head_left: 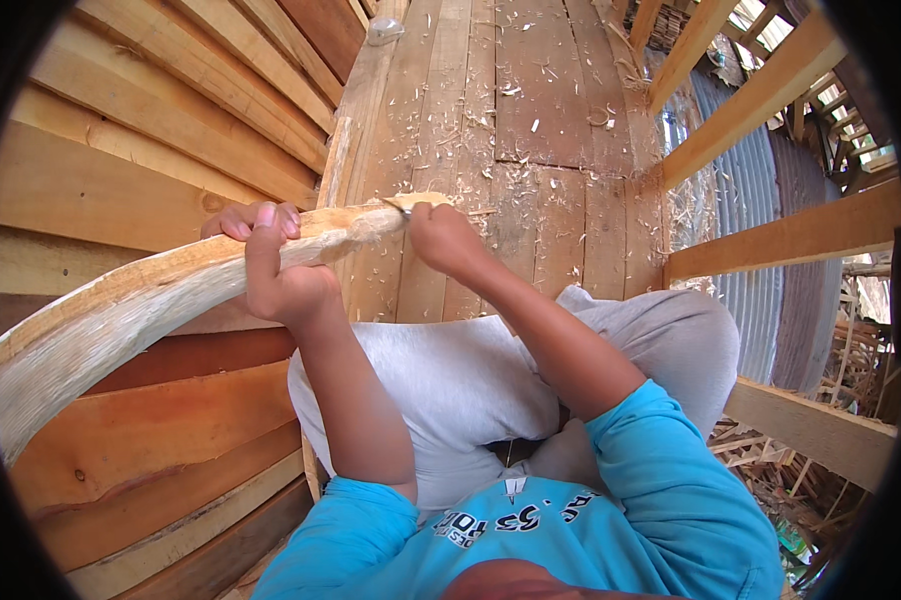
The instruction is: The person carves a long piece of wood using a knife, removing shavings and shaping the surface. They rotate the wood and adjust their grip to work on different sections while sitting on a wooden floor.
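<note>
A long, curved piece of pale wood runs from the far left edge to the middle in front of me. Its upper side looks yellowish and freshly cut; the lower side is whitish and fibrous. My left hand grips it from below and around, thumb up. At the wood's right end, my right hand is closed in a fist around a knife. Only a short stretch of the thin dark blade shows, lying against the wood; the handle is hidden in my fingers.
I sit on a plank floor strewn with shavings. A wall of wooden boards rises close on the left. To the right stands an open railing of wooden bars, with corrugated metal sheets beyond. A small clear plastic object lies at the far end.
</note>
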Available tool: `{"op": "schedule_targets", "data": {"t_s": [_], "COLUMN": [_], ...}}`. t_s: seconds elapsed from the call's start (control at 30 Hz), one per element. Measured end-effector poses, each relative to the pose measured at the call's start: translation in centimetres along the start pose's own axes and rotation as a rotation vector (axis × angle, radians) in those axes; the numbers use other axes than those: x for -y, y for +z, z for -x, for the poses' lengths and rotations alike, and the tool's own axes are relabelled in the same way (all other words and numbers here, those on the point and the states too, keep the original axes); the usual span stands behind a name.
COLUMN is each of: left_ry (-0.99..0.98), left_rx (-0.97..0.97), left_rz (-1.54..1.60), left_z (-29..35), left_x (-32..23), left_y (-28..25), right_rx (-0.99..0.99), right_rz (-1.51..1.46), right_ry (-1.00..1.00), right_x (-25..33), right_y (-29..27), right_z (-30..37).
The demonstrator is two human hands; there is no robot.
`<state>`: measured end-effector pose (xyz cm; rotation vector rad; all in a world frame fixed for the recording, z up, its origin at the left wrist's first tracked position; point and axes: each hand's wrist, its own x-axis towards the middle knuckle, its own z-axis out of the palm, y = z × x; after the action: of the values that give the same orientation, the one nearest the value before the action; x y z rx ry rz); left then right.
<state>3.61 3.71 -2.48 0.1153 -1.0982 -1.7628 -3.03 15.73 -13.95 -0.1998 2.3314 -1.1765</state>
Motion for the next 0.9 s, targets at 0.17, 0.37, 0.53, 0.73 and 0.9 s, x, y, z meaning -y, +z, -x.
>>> {"op": "schedule_targets", "data": {"t_s": [0.17,0.37,0.53,0.73,0.9], "left_ry": [-0.005,0.061,0.036,0.042,0.056], "left_rx": [0.012,0.032,0.022,-0.053,-0.178], "left_rz": [0.019,-0.046,-0.038,-0.072,-0.128], "left_z": [-0.1,-0.9,-1.6,-2.8,-3.2], "left_x": [0.4,-0.1,0.1,1.4,0.2], "left_y": [0.3,1.4,1.5,2.2,1.0], "right_rx": [-0.014,-0.071,-0.062,-0.178,-0.184], "right_rz": [0.338,0.373,0.399,0.405,0.304], "right_ry": [-0.004,-0.035,0.036,-0.006,0.05], "right_x": [-8.9,-9.6,-9.5,-10.7,-9.5], "right_y": [0.8,1.8,1.3,1.2,2.1], "right_z": [-4.1,-4.6,-5.1,-5.3,-3.5]}}
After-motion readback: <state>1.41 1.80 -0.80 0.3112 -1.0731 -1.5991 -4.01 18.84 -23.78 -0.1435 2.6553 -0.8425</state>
